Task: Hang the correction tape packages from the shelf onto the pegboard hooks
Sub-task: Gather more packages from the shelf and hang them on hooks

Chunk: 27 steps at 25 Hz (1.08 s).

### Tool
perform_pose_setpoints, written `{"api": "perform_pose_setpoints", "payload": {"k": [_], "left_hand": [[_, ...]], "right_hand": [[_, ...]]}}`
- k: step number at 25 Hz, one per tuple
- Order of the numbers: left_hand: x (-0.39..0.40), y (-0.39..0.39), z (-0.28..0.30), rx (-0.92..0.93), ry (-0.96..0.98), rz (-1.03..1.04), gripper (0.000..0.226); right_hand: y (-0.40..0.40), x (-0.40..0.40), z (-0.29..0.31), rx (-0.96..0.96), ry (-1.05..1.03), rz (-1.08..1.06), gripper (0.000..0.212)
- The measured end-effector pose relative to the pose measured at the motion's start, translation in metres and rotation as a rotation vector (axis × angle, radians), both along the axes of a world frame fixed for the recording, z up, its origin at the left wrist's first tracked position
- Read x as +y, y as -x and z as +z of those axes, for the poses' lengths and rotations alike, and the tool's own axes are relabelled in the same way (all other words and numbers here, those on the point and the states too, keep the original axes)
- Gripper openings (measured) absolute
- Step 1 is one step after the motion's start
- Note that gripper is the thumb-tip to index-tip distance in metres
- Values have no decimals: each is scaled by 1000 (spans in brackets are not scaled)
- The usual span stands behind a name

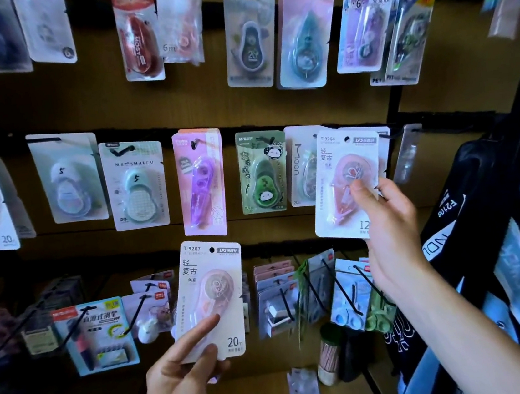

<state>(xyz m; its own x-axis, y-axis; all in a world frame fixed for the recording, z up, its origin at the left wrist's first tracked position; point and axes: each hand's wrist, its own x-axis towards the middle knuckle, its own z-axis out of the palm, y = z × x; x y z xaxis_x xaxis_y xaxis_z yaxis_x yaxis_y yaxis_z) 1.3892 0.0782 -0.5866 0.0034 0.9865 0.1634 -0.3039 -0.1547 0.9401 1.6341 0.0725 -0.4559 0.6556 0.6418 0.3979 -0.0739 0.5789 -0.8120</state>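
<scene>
A pale correction tape package marked T-9264 is pinched by the right hand and held up at centre right of the frame, in front of the hanging cards on the pegboard. A second package marked T-9267 is gripped by the left hand at lower centre, thumb across its bottom edge, index finger lying on its front.

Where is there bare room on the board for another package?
Bare board shows between the red package and the grey-green package on the top row, and below the purple package, around the T-9267 package held by the left hand. The middle row's right end, by the right hand, is crowded.
</scene>
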Motion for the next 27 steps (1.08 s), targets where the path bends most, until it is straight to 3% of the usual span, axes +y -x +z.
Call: {"api": "perform_pose_setpoints", "payload": {"k": [4,7,15,20,22,24,27], "left_hand": [[0,-1,2,-27,41,5,52],[-2,0,5,-22,41,2,52],[1,3,8,-140,62,-22,43],[4,10,12,-287,62,-101,53],[4,9,12,-333,66,-137,52],[3,6,13,-352,61,-171,44],[3,3,14,-346,40,-211,38]], "right_hand": [[4,4,4,-3,67,-11,7],[4,15,12,-32,191,-56,5],[1,65,30,107,523,33,59],[37,27,-34,138,524,-115,17],[68,9,-63,15,516,109,15],[97,-4,-80,-215,510,412,26],[117,-6,-86,-318,464,553,17]]}}
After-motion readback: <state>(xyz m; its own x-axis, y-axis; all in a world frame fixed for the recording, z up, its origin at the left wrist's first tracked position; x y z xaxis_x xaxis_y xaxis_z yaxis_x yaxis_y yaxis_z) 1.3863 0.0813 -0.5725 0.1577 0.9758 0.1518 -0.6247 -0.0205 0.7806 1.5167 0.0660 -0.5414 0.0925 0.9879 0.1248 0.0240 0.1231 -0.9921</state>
